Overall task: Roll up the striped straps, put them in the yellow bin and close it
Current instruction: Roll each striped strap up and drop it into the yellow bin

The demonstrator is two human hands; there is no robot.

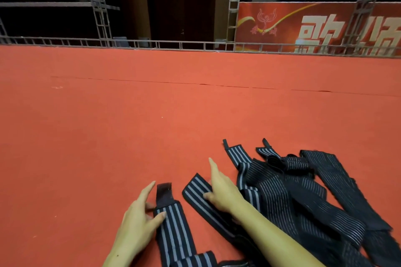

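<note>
Head view: your left hand (138, 219) rests straight fingers on one striped strap (173, 230) lying flat on the red carpet (108, 125) near its front edge. Your right hand (221, 191), fingers extended, presses a second strap (195, 191). Just right, touching it, lies a heap of straps (303, 191).

Dark striped straps (303, 188) heaped unrolled on red carpet, lower right, overlapping one another (some broad-striped, some fine-striped). One strap (173, 230) apart at left, flat, plain dark tab at its far end. Another strap (201, 199) slanted between these.
</note>
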